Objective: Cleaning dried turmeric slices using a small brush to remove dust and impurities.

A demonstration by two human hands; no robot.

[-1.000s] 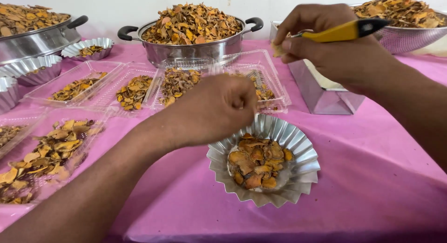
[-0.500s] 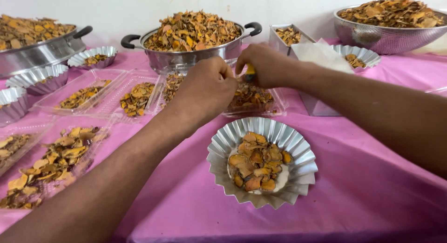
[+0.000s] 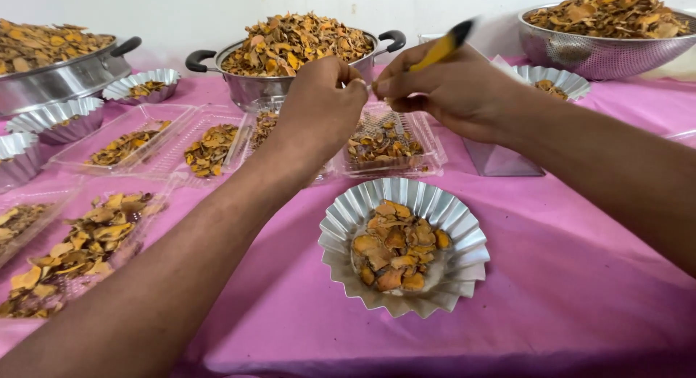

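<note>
- Head view: the right hand (image 3: 453, 88) holds a yellow tool with a dark tip (image 3: 444, 48). It is slim and stick-like, bright yellow along its length and black at the upper end, which is blurred.
- The tool sits above the far middle of the desk (image 3: 580, 276), in front of the big pot (image 3: 250, 84) heaped with dried orange-brown chips.
- The right hand's grip is pressed together on the lower part of the tool, fingers curled around it.
- The left hand (image 3: 319, 110) is just beside the right, its fingertips pinched together on something too small to make out. The two hands nearly touch at the fingertips.
- Compared with half a second ago, the tool was hidden between the hands and now stands clear above the right knuckles. Both hands stay close together over the clear trays (image 3: 384, 142), much as they were.
- One second ago the right hand was well apart from the left, off to the right, with the tool lying almost level.
- The tool's long axis now runs on a slant, lower left to upper right, with the dark tip pointing up and away toward the far wall.
- Below the hands, a fluted foil cup (image 3: 406, 247) with a small pile of chips sits on the pink cloth, unmoved.
- A metal colander (image 3: 602, 52) of chips stands at the far right, and more foil cups and trays line the left side.
</note>
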